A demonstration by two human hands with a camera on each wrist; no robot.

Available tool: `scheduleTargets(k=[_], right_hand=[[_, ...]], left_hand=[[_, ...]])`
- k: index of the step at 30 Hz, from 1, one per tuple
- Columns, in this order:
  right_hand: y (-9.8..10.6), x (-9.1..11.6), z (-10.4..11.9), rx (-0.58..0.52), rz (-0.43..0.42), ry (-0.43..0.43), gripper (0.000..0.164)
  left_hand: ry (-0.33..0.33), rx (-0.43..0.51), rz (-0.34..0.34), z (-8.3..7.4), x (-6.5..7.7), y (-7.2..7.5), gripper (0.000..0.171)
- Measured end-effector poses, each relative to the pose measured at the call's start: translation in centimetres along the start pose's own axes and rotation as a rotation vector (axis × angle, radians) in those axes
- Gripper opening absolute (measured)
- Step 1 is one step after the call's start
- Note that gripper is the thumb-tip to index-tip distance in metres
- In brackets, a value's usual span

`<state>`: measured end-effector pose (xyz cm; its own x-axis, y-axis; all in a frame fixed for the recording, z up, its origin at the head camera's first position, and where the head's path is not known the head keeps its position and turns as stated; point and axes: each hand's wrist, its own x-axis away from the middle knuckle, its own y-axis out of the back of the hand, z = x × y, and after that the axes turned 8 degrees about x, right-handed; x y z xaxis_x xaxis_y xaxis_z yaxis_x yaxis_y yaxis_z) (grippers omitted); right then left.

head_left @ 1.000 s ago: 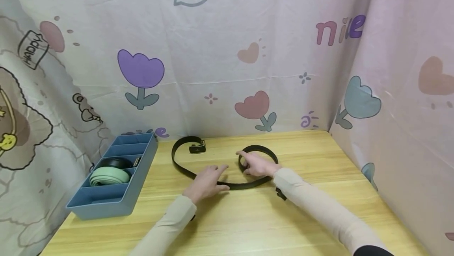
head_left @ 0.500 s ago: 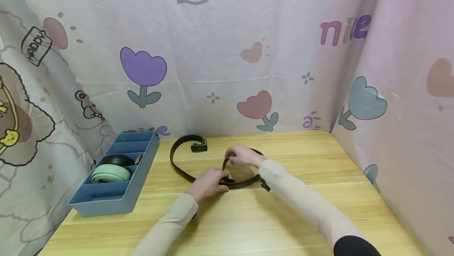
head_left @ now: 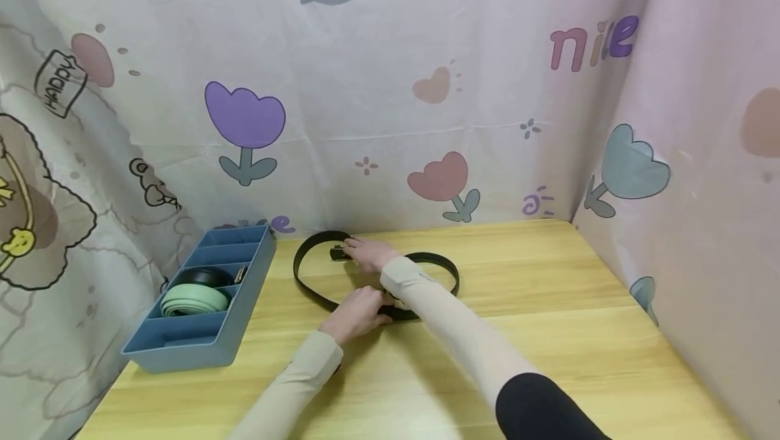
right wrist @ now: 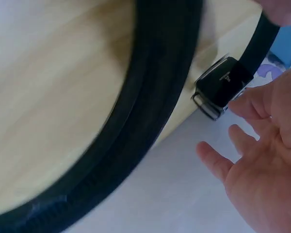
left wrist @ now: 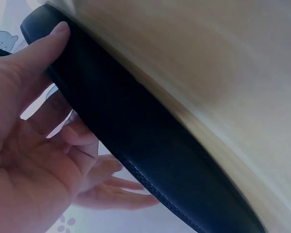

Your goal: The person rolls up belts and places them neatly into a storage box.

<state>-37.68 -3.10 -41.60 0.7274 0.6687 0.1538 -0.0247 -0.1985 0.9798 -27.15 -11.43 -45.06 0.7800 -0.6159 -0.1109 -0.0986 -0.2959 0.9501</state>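
Between the thumb and fingers of the left hand (head_left: 356, 315), near the middle of the counter (head_left: 463, 386), one black belt (left wrist: 136, 116) is pinched: that grip is clamped on it, with the thumb against one face and the fingers behind it. From there the belt curves out to both sides, one loop to the left and another to the right, the right one passing partly behind the right sleeve (head_left: 451, 321). At the far end of the left loop, the belt's buckle (right wrist: 223, 80) lies just beside the right hand (head_left: 370, 254), whose grip is apart, with thumb and fingers separated; I cannot tell whether the thumb touches the buckle. A small pale mark shows on the buckle's dark face, too blurred to read.

Well to the left stands one blue tray (head_left: 244, 332) with five compartments. Two rolled straps lie in neighbouring ones: a black strap (head_left: 204, 277) with a gold-coloured clasp (head_left: 241, 275) at its right, and a pale green strap (head_left: 195, 299) nearer the front.

Behind the counter hangs a pale printed curtain (head_left: 365, 88). On its left a drawn tag (head_left: 61, 82) reads "HAPPY"; at upper right, coloured letters (head_left: 568, 49) show "n", "i" and "e", with a fold before the last. Three tulips appear whole: one purple, one red, one blue-green.
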Motion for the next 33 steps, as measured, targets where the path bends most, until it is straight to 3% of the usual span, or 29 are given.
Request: scheduleTargets(k=[6, 11, 16, 23, 27, 33], right_hand=[[-0.1, -1.3, 0.2, 0.000, 0.046, -0.045, 0.052], [-0.2, -1.2, -0.5, -0.012, 0.073, -0.072, 0.048], [-0.5, -0.2, -2.1, 0.015, 0.022, -0.030, 0.034], [-1.1, 2.1, -5.1, -0.081, 0.012, -0.063, 0.030], [-1.7, 3.9, -6.9, -0.135, 0.008, -0.092, 0.030], [-2.7, 7.2, -9.7, -0.194, -0.053, -0.098, 0.017]], left_hand=[[-0.016, 0.050, 0.000, 0.3, -0.1, 0.2, 0.024], [-0.026, 0.053, 0.013, 0.4, -0.1, 0.4, 0.013], [-0.034, 0.068, 0.040, 0.5, 0.3, 0.4, 0.010], [-0.067, 0.049, 0.048, 1.0, 1.3, 0.7, 0.013], [-0.035, 0.042, 0.051, 1.7, 2.1, 0.9, 0.013], [0.025, 0.078, 0.037, 3.2, 3.2, 1.3, 0.016]])
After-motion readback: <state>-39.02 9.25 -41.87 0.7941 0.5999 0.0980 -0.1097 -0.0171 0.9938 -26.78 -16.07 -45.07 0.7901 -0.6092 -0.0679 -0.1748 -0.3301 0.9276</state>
